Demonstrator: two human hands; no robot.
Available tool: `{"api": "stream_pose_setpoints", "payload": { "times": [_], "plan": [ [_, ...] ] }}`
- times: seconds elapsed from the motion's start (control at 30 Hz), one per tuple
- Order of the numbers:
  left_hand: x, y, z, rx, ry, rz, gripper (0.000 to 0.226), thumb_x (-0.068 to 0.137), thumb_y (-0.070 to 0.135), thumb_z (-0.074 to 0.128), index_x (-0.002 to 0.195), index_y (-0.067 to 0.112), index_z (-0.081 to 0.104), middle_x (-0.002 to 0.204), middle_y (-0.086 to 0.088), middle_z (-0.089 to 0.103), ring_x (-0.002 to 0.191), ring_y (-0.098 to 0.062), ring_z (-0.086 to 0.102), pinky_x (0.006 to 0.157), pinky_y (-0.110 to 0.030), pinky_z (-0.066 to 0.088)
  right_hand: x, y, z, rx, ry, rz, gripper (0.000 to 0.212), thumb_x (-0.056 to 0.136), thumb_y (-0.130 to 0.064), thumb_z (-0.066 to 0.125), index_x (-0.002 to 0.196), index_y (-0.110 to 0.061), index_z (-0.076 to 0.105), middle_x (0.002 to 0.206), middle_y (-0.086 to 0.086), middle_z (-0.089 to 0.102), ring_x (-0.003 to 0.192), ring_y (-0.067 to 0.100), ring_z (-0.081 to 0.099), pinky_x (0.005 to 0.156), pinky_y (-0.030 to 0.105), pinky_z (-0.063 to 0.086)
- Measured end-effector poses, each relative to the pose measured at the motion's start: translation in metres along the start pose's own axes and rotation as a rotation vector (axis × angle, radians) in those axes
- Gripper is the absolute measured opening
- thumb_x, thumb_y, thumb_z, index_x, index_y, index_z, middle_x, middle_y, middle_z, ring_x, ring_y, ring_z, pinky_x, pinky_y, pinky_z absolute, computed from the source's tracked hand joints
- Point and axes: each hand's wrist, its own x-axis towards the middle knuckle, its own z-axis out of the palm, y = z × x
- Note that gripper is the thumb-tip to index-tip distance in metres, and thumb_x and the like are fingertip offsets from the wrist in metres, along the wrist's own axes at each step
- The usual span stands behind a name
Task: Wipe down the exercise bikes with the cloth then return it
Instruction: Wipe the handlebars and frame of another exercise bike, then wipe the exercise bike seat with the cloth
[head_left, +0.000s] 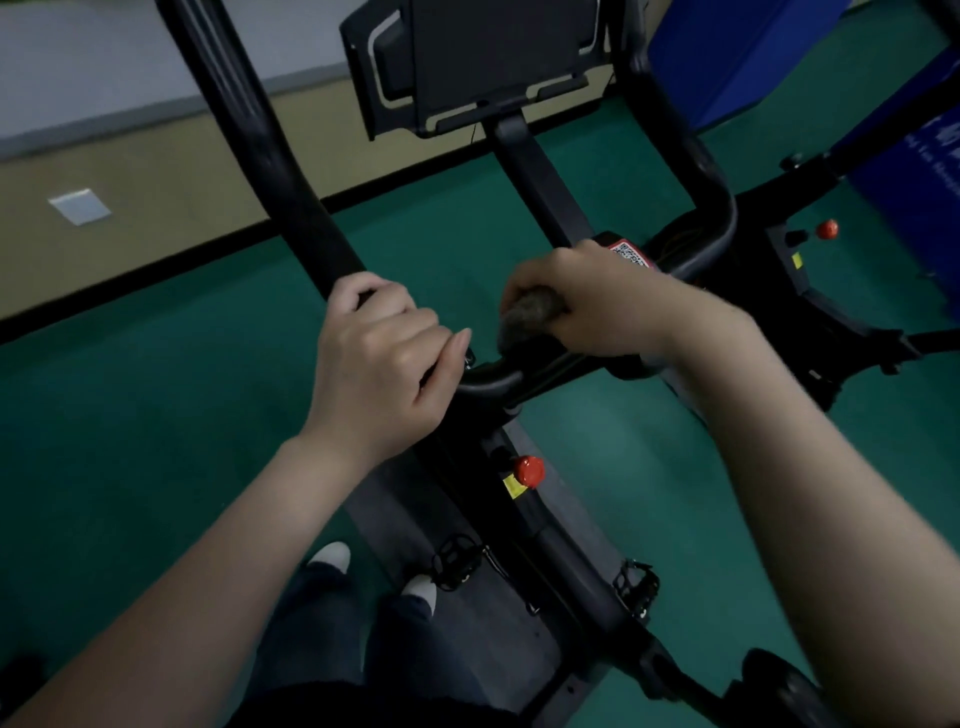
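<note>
My R hand (597, 304) clutches the bunched dark-grey cloth (530, 317) on the black tubular handlebar (488, 382), frame centre; L hand (384, 358) wraps its left bend. Bar runs lower-left to upper-right; I'd wipe along it w/ R.

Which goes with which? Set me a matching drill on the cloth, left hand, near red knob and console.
1 cloth
2 left hand
3 near red knob
4 console

A on the frame below the handlebar
B bunched under the right hand
C at the top, beyond the handlebar
D grips the handlebar's left tube

Pairs: 1-B; 2-D; 3-A; 4-C
</note>
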Motion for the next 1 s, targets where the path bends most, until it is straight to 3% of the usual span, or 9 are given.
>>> {"api": "stream_pose_setpoints", "payload": {
  "times": [0.17,0.27,0.33,0.47,0.6,0.7,0.8,0.9,1.0],
  "plan": [
    [-0.002,0.000,0.001,-0.005,0.013,-0.009,0.045,0.094,0.016,0.049,0.050,0.011,0.051,0.048,0.000,0.052,0.055,-0.022,0.047,0.080,-0.035,0.035,0.010,0.000,-0.012,0.152,-0.225,-0.065,0.018,0.087,-0.011,0.066,0.103,-0.018,0.070,0.097,-0.003,0.071,0.090,0.009,0.063,0.082,0.022,0.048],
    [-0.001,0.000,0.003,-0.006,0.024,-0.013,0.044,0.094,0.016,0.049,0.050,0.010,0.051,0.048,0.000,0.052,0.055,-0.022,0.047,0.080,-0.035,0.035,0.013,0.001,-0.012,0.036,-0.226,-0.070,0.026,0.085,-0.004,0.060,0.104,-0.019,0.069,0.091,-0.004,0.067,0.088,0.011,0.060,0.076,0.019,0.043],
    [-0.001,0.001,0.003,-0.003,0.027,-0.010,0.044,0.094,0.016,0.048,0.050,0.011,0.051,0.048,0.000,0.052,0.055,-0.022,0.047,0.079,-0.035,0.035,0.010,0.001,-0.008,-0.073,-0.178,-0.046,0.036,0.081,0.002,0.051,0.107,-0.017,0.067,0.094,0.005,0.067,0.092,0.022,0.061,0.078,0.028,0.046],
    [-0.001,0.001,0.002,-0.005,0.024,-0.010,0.045,0.094,0.016,0.047,0.050,0.011,0.050,0.048,0.001,0.051,0.055,-0.022,0.046,0.079,-0.035,0.035,-0.011,0.002,0.010,-0.152,0.054,-0.069,0.035,0.078,0.005,0.048,0.106,-0.006,0.065,0.098,0.015,0.064,0.099,0.032,0.055,0.085,0.042,0.045],
    [0.000,0.001,0.001,0.005,0.015,-0.014,0.045,0.094,0.016,0.048,0.050,0.011,0.049,0.047,0.001,0.050,0.054,-0.021,0.047,0.080,-0.035,0.034,-0.032,0.002,0.035,-0.087,0.384,-0.025,0.032,0.075,0.011,0.048,0.101,0.003,0.065,0.090,0.017,0.065,0.093,0.036,0.053,0.080,0.045,0.044],
    [0.001,0.002,-0.001,0.009,0.005,-0.023,0.045,0.094,0.016,0.048,0.049,0.011,0.048,0.047,0.001,0.049,0.054,-0.021,0.047,0.080,-0.034,0.034,-0.044,-0.002,0.059,0.063,0.678,0.052,0.021,0.087,0.002,0.052,0.102,0.001,0.066,0.093,0.013,0.067,0.094,0.032,0.054,0.081,0.038,0.045],
    [0.002,0.003,-0.003,0.017,-0.013,-0.031,0.046,0.095,0.017,0.046,0.049,0.011,0.049,0.047,0.001,0.049,0.054,-0.021,0.047,0.080,-0.035,0.034,-0.053,-0.011,0.085,0.172,0.946,0.156,0.026,0.093,-0.010,0.046,0.103,0.001,0.067,0.097,0.010,0.067,0.098,0.023,0.051,0.085,0.025,0.041],
    [0.003,0.004,-0.006,0.035,-0.046,-0.038,0.047,0.096,0.018,0.045,0.050,0.011,0.050,0.047,0.001,0.050,0.055,-0.022,0.049,0.082,-0.034,0.034,-0.057,-0.019,0.112,0.227,1.112,0.280,0.030,0.081,0.013,0.052,0.105,0.003,0.066,0.102,0.012,0.067,0.100,0.025,0.051,0.089,0.026,0.042],
    [0.004,0.006,-0.011,0.060,-0.094,-0.020,0.047,0.097,0.020,0.045,0.052,0.010,0.053,0.049,0.001,0.053,0.058,-0.023,0.051,0.084,-0.036,0.034,-0.059,-0.029,0.122,0.333,1.179,0.332,0.047,0.067,0.019,0.047,0.107,0.001,0.066,0.100,0.006,0.066,0.100,0.026,0.053,0.089,0.026,0.044]
  ]
}}
